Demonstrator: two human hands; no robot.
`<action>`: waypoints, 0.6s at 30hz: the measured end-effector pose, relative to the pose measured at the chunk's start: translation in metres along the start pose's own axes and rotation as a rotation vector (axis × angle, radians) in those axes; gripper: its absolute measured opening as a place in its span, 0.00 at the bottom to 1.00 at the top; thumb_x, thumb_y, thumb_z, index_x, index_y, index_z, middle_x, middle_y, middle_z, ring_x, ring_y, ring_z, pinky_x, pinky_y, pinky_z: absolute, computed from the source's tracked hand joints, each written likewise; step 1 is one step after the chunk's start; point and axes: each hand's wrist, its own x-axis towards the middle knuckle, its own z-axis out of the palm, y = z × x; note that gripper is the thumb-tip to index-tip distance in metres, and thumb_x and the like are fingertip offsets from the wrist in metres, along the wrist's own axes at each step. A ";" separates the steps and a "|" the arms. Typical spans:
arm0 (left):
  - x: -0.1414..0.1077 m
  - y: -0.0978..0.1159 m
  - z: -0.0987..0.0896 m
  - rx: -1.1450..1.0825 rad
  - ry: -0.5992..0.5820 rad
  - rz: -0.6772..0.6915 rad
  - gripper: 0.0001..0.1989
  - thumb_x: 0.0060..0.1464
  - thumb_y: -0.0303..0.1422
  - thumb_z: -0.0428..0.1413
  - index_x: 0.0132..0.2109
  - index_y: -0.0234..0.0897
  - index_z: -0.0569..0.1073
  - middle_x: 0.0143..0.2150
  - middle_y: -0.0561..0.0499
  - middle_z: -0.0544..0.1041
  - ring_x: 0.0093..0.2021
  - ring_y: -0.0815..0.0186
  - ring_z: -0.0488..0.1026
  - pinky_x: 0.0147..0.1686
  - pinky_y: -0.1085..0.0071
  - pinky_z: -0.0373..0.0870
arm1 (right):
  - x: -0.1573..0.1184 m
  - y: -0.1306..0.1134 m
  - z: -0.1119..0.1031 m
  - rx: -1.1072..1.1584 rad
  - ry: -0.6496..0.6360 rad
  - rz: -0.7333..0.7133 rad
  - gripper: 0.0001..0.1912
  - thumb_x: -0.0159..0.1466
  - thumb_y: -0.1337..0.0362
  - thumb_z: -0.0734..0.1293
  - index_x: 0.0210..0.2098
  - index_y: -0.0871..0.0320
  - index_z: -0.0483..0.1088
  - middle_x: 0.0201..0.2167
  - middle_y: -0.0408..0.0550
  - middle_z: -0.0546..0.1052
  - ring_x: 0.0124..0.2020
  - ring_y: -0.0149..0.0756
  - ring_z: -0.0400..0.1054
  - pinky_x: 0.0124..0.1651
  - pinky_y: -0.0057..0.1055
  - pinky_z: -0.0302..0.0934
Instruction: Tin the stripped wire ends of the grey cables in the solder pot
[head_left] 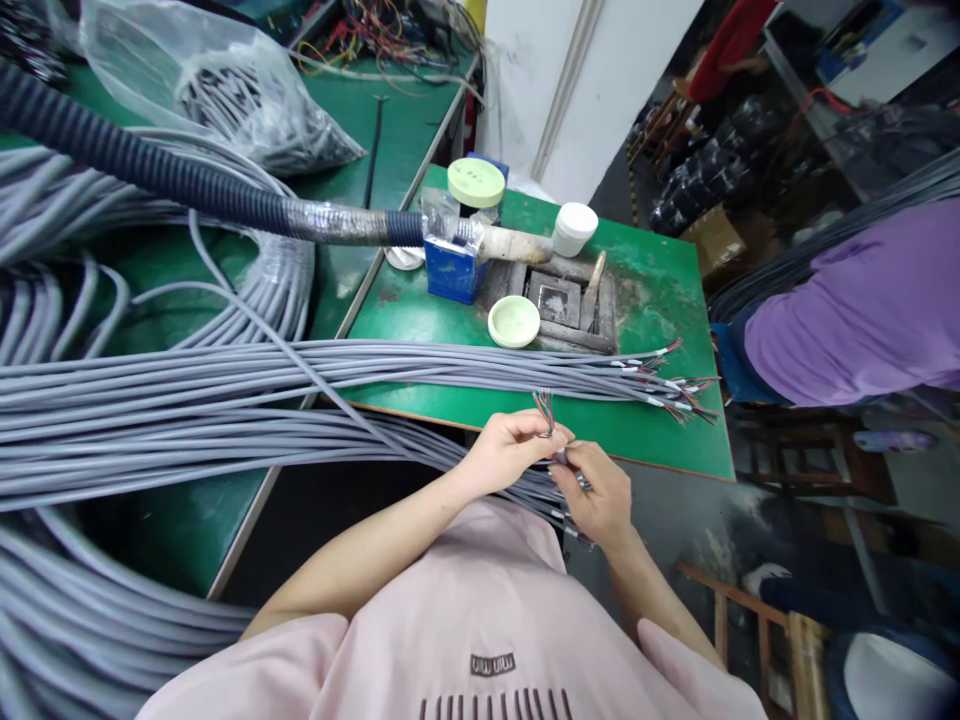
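While the left hand (510,450) pinches the base of coloured wires (544,403), the right hand (600,492) pinches the grey jacket of that cable end (561,457), apparently leaving the wires free. Location: just nearside of the cable bundle (450,366), whose stripped ends lie together, presumably for easy reach. Beyond the bundle: pale green dish (514,322); square metal fixture (555,300); ribbed hose (225,195) across a blue box (452,272), likely propping its mouth there; white tub (574,231). Surface beneath the bundle: green tabletop (667,275), stained. Room: white pillar (570,100) behind the bundle; person in purple (862,300) to its right.
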 end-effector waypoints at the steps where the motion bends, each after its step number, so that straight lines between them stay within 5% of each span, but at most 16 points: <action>1: 0.000 0.000 -0.001 0.004 -0.004 -0.005 0.15 0.51 0.41 0.60 0.26 0.32 0.76 0.33 0.47 0.77 0.33 0.69 0.71 0.37 0.72 0.69 | 0.000 0.000 -0.001 0.003 -0.002 -0.001 0.04 0.64 0.66 0.63 0.33 0.54 0.68 0.26 0.45 0.75 0.31 0.36 0.70 0.35 0.34 0.64; 18: -0.003 -0.001 0.000 0.073 0.086 -0.022 0.18 0.51 0.44 0.60 0.23 0.32 0.76 0.26 0.49 0.75 0.29 0.70 0.71 0.33 0.73 0.67 | 0.001 0.000 -0.001 0.059 -0.063 -0.016 0.07 0.66 0.68 0.60 0.33 0.55 0.68 0.26 0.45 0.75 0.29 0.34 0.68 0.34 0.32 0.62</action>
